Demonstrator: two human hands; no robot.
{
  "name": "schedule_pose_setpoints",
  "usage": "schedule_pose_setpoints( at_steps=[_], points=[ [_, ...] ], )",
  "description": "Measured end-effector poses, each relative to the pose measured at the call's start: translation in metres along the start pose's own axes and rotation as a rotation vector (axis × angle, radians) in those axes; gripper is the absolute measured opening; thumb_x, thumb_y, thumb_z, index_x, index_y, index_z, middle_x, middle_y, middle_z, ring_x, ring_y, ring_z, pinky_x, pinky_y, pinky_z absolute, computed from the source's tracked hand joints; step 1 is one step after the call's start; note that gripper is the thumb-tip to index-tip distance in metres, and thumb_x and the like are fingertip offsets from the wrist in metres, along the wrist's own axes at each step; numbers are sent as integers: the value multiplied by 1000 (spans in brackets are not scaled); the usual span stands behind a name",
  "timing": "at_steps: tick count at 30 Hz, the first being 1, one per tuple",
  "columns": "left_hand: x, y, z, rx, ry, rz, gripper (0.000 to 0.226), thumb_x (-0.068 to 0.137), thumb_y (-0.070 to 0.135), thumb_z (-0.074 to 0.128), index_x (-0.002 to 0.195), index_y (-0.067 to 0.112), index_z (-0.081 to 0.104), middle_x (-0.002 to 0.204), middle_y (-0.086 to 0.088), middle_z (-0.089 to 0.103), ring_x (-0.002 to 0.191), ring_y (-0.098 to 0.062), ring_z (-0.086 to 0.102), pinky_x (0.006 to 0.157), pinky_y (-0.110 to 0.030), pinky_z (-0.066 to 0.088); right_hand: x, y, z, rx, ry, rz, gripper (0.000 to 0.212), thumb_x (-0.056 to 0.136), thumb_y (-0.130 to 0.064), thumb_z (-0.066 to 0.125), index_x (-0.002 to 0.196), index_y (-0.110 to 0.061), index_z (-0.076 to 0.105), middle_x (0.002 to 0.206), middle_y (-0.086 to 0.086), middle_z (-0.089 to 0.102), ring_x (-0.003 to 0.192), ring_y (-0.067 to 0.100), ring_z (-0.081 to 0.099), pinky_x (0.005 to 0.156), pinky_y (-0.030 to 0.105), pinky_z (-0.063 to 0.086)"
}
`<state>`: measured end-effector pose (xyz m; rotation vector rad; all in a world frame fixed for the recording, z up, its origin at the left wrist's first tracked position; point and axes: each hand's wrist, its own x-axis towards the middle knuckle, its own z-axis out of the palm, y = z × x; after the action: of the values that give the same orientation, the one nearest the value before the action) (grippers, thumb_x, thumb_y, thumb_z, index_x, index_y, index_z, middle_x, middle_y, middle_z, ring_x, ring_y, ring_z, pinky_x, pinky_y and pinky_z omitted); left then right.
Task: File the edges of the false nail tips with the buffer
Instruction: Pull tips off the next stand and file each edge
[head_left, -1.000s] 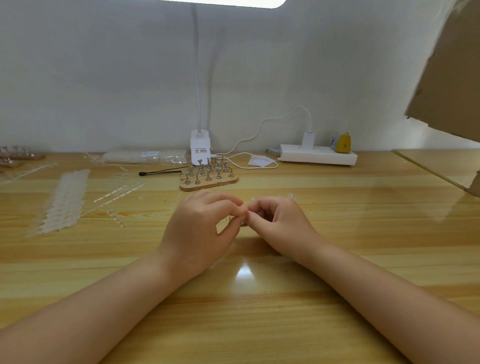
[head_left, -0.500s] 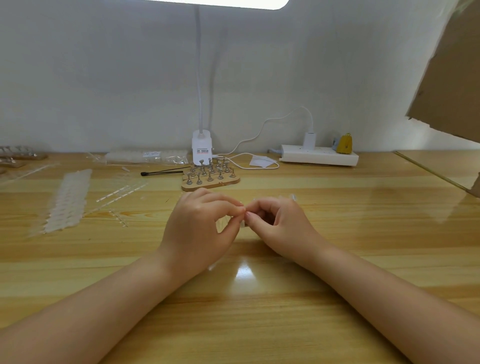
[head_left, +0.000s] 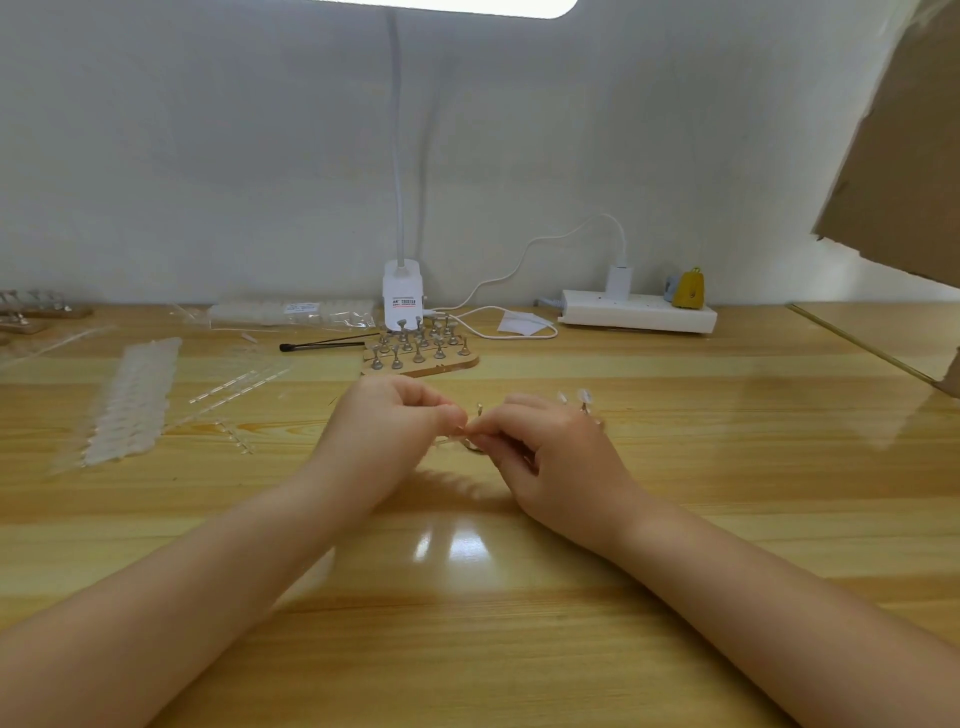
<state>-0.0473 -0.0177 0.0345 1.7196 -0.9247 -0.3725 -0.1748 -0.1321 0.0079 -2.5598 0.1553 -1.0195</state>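
My left hand (head_left: 384, 431) and my right hand (head_left: 550, 457) meet fingertip to fingertip above the middle of the wooden table (head_left: 467, 649). Between them they pinch a small clear nail tip piece (head_left: 453, 437), most of it hidden by the fingers. Under the fingertips a bit of metal (head_left: 474, 447) shows. Just behind my right hand stand clear nail tips on small stands (head_left: 581, 398). No buffer can be made out in either hand.
A wooden holder with several metal stands (head_left: 421, 361) sits behind the hands, a black-tipped stick (head_left: 322, 343) to its left. Rows of nail tips (head_left: 130, 400), clear sprues (head_left: 239, 384) and a bag (head_left: 291, 314) lie left. Lamp base (head_left: 402, 299), power strip (head_left: 639, 312) and cardboard (head_left: 909, 156) are behind and to the right.
Both hands stay together at the table's middle. My left thumb has curled in closer, and the clear piece and the stands behind my right hand show more.
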Motion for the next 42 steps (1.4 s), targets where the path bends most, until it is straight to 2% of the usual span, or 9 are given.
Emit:
schedule_pose_setpoints(
  at_steps=[4,7,9,17,22,27,34,37,42],
  points=[
    [6,-1,-1,-31,84,-3,9,89,14,63,81,16,67,72,10,73,66,-9,64,55,-17,49,1,-3,-2,5,-48,24,9,89,-15,66,90,-14,74,75,-3,60,62,6,46,57,33,44],
    [1,-5,2,40,118,114,9,90,16,62,83,21,65,77,11,73,74,-10,67,70,-34,56,-1,-6,-4,-6,-98,53,6,84,-22,71,86,-20,77,79,-6,56,64,1,44,58,23,36],
    [-1,-10,5,78,103,175,9,87,16,66,83,24,66,79,8,73,78,-14,68,76,-43,56,-1,-8,-4,-32,-148,73,8,81,-26,72,86,-24,77,84,-6,55,72,8,50,59,29,42],
    [-6,-17,6,258,124,396,13,80,21,74,80,33,69,78,23,66,69,-3,61,61,-11,43,0,-7,-5,2,-191,171,13,81,-29,65,80,-24,76,86,-10,51,81,8,50,70,35,47],
    [-10,-13,5,502,184,671,12,76,30,69,85,24,73,77,18,66,66,-11,61,70,-38,50,5,-7,-6,319,-56,388,25,91,-31,61,75,-17,74,65,3,63,60,5,52,61,29,44],
    [-7,-18,2,592,239,739,12,75,28,79,84,22,73,73,13,68,65,-13,61,71,-39,49,6,-11,-2,573,-24,525,13,89,-22,67,79,-19,75,59,-10,66,54,-6,57,49,9,40],
    [-3,-18,2,628,224,840,8,79,27,73,85,21,74,71,12,69,61,-12,64,71,-36,48,6,-5,-2,685,-14,596,9,85,-19,71,76,-17,72,55,-12,61,51,-4,52,46,9,37],
    [1,-17,-2,689,271,753,18,84,26,71,100,17,70,81,11,71,69,-16,66,74,-35,44,7,-2,0,661,20,614,12,85,-22,71,81,-11,72,54,-13,58,51,-3,49,47,10,37],
    [13,-24,-10,982,174,241,38,85,60,51,108,32,65,104,7,59,102,-18,53,82,-31,39,8,-1,-2,702,87,651,17,81,-27,76,82,-11,73,57,-10,60,52,1,51,45,14,38]
  ],
)
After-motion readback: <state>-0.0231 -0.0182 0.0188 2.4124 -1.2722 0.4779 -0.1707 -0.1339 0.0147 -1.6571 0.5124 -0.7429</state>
